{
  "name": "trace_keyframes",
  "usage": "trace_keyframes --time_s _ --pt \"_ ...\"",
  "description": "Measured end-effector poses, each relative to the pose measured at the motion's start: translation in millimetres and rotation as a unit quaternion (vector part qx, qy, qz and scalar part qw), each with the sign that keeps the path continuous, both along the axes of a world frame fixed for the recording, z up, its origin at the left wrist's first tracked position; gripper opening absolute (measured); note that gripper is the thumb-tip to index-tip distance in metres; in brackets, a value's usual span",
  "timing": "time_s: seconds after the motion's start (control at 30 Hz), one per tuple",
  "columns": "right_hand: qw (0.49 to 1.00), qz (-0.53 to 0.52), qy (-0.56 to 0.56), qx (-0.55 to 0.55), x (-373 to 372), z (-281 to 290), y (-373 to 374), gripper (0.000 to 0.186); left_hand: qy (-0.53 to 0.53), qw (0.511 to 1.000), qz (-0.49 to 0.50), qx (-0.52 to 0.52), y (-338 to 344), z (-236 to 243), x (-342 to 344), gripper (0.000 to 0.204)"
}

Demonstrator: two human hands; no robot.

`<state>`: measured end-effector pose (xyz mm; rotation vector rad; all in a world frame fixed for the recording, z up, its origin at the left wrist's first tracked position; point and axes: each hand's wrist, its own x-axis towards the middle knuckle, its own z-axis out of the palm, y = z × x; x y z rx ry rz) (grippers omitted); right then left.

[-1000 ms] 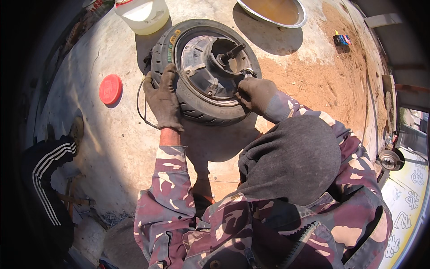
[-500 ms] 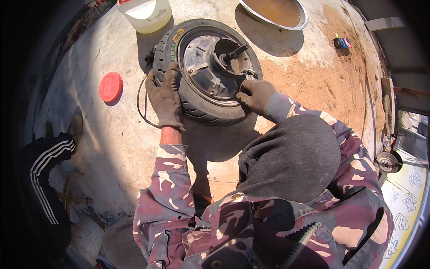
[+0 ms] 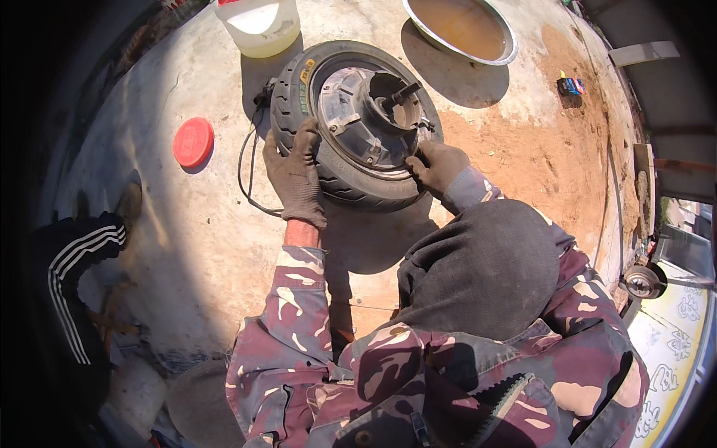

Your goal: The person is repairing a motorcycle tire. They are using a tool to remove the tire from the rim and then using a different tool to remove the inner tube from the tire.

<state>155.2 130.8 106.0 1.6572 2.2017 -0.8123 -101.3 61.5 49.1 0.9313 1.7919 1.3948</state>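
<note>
A black-tyred wheel (image 3: 347,190) with a grey hub motor (image 3: 362,112) leans tilted on the ground in front of me, its axle pointing up and to the right. My left hand (image 3: 297,175), in a brown knit glove, grips the tyre's near left side, fingers over the sidewall. At the near right of the rim, the gloved fingers of my right hand (image 3: 442,166) are pinched together. Whatever lies between those fingertips is hidden. Just above them a small metal piece (image 3: 426,123) shows at the rim. A black cable (image 3: 243,168) loops out from the wheel's left side.
A red round lid (image 3: 193,142) lies on the concrete to the left. Beyond the wheel stand a translucent tub (image 3: 261,30) and a metal basin (image 3: 497,52) of brownish water. A small blue box (image 3: 570,86) sits far right. Another person's leg (image 3: 63,276) is at the left.
The view has shifted a little, so the wheel and both hands appear slightly farther right and lower. My right fingers sit slightly lower along the rim; the left hand keeps its grip.
</note>
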Motion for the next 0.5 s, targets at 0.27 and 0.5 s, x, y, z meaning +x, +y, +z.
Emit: trace_keyframes --time_s 0.27,0.5 --pt "0.993 0.06 0.101 -0.007 39 -34 69 0.038 -0.158 0.983 0.085 -0.028 -37 21 66 0.047" --pt "0.996 0.019 0.061 0.067 32 -31 54 0.041 -0.036 0.999 0.001 -0.017 -4 13 -7 0.036"
